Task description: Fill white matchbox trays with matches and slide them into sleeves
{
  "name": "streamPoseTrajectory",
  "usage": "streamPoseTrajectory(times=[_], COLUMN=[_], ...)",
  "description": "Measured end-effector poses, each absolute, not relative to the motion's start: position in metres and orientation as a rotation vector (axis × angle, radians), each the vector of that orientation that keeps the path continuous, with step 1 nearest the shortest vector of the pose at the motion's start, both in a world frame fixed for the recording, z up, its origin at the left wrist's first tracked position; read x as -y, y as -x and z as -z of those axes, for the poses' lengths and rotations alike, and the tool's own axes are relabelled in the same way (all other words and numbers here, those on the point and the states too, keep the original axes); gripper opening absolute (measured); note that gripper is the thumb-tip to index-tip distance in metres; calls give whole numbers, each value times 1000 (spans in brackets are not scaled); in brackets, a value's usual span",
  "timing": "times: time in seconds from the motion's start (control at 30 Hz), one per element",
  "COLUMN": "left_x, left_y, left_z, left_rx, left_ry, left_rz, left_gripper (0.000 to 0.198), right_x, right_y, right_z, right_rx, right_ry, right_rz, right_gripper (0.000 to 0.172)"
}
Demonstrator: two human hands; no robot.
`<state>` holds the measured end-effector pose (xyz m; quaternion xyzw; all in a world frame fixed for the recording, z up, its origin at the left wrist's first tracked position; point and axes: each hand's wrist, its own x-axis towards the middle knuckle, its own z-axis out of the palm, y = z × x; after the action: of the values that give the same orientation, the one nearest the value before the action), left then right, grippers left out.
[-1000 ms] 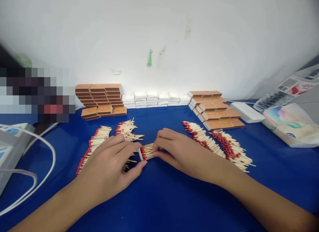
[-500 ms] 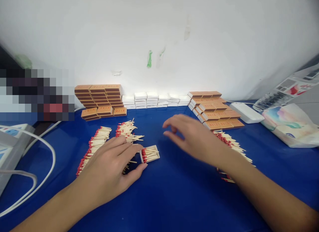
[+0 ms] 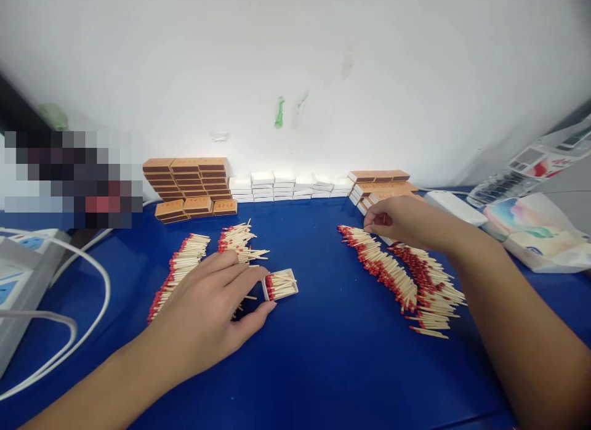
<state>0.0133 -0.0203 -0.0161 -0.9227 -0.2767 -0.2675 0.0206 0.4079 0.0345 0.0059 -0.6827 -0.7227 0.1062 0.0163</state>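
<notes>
A small white match tray [image 3: 281, 284] filled with red-tipped matches lies on the blue table [image 3: 323, 356]. My left hand [image 3: 207, 313] rests beside it, with thumb and forefinger closed on the tray's left end. My right hand [image 3: 401, 223] is over the front of the right stack of orange matchbox sleeves [image 3: 381, 178], its fingers curled in a pinch. What they pinch is hidden. Loose matches lie in rows on the left [image 3: 182, 267] and on the right [image 3: 401, 279], just below my right hand.
Another stack of orange sleeves [image 3: 189, 180] and a row of white trays [image 3: 286, 185] stand along the wall. White cables [image 3: 69, 307] and a power strip [image 3: 18, 263] are at the left. A white device [image 3: 455, 207] and a printed packet [image 3: 540, 233] lie at the right.
My right hand let go of the filled tray and moved up and right to the orange sleeve stack. My left hand stayed at the tray.
</notes>
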Motion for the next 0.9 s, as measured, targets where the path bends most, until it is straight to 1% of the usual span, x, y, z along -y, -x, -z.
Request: streamPoseTrajectory(times=[0.23, 0.4, 0.57, 0.9], left_x=[20, 20, 21, 21], left_y=[-12, -13, -13, -12], left_z=[17, 18, 18, 16], left_rx=[865, 863, 853, 866], left_ry=[2859, 2849, 2846, 2831], left_rz=[810, 802, 811, 802], left_gripper=[17, 18, 17, 16], right_x=[-41, -46, -51, -49], right_y=[-409, -408, -407, -401], right_z=[2, 6, 12, 7], right_rx=[2291, 2289, 2320, 2257], right_ry=[2065, 2011, 1904, 1994], right_rz=[-311, -252, -192, -171], right_gripper=[15, 10, 13, 12])
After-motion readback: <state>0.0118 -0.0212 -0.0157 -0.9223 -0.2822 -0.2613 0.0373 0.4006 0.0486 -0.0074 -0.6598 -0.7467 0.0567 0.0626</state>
